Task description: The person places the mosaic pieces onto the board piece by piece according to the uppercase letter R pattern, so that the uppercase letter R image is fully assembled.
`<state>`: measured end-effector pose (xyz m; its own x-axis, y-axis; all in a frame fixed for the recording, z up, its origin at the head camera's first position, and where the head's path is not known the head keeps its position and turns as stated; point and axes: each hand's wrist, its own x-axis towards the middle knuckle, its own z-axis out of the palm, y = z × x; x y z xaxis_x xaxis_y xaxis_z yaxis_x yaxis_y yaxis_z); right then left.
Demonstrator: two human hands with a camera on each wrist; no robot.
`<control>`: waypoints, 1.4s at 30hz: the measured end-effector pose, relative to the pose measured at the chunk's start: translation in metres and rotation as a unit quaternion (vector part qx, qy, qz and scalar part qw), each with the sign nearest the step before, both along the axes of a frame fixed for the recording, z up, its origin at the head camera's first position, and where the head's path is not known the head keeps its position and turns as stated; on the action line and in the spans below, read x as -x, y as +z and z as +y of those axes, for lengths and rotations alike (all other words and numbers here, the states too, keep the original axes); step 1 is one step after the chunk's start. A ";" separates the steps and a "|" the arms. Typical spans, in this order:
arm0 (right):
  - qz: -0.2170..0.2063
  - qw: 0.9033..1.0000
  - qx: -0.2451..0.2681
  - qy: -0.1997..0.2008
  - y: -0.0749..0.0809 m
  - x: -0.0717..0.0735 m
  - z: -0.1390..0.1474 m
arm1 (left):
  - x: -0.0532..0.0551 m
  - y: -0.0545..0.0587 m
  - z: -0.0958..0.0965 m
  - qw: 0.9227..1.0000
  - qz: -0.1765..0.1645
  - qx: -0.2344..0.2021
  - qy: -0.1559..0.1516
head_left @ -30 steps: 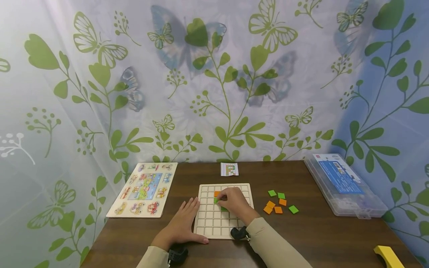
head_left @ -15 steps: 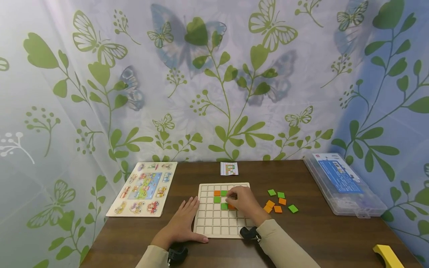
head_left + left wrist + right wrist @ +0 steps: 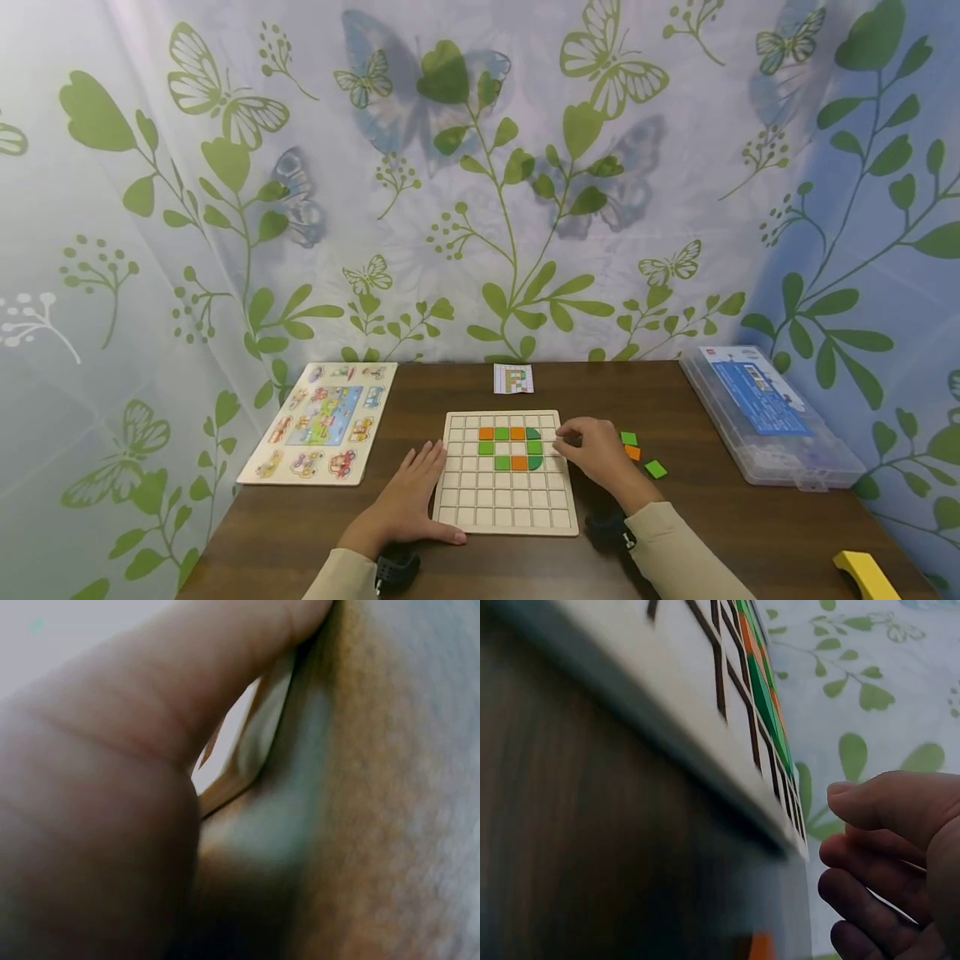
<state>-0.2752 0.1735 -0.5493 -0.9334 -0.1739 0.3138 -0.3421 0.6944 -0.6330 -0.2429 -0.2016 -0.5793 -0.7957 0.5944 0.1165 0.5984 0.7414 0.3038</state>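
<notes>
A pale wooden grid board [image 3: 506,508] lies on the table, with a ring of orange tiles [image 3: 487,433], green tiles [image 3: 502,433] and round-edged dark green tiles [image 3: 535,462] in its upper part. Along the board's left edge, my left hand [image 3: 405,504] rests flat, fingers spread and thumb at the near corner. My right hand [image 3: 600,458] hovers at the board's right edge with loosely bent fingers. In the right wrist view a gap shows between thumb [image 3: 855,796] and fingers, and nothing is held. This hand hides some of the loose tiles beside it.
Loose green [image 3: 656,469] and orange tiles [image 3: 633,452] lie right of the board. Behind it is a small pattern card [image 3: 513,379]. A picture puzzle board [image 3: 318,425] lies left, a clear plastic case [image 3: 772,417] right, a yellow object [image 3: 868,575] near the front right.
My right hand has moved right, from over the tiles in the grid to just past the board's right edge. The tiles it covered now show. My left hand has stayed put.
</notes>
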 end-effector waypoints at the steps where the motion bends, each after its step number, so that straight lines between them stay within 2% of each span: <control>1: 0.003 1.000 -0.005 -0.007 0.000 0.000 0.006 | 0.000 0.000 0.000 1.000 0.000 0.001 -0.001; 10: 0.020 0.998 -0.038 -0.036 -0.001 -0.011 0.055 | -0.001 0.002 0.001 1.000 0.003 -0.004 -0.004; 21: 0.025 0.997 -0.047 -0.057 -0.004 -0.025 0.084 | 0.000 0.002 0.002 1.000 -0.007 0.001 0.005; 29: 0.032 0.997 -0.039 -0.054 0.000 -0.030 0.094 | 0.000 0.003 0.003 1.000 -0.002 0.001 0.002; 38: 0.039 0.997 -0.046 -0.040 0.001 -0.035 0.095 | -0.002 0.003 0.003 1.000 -0.016 0.004 0.007; 42: 0.031 0.998 -0.041 -0.034 0.001 -0.036 0.096 | -0.002 0.004 0.003 1.000 -0.016 0.005 0.008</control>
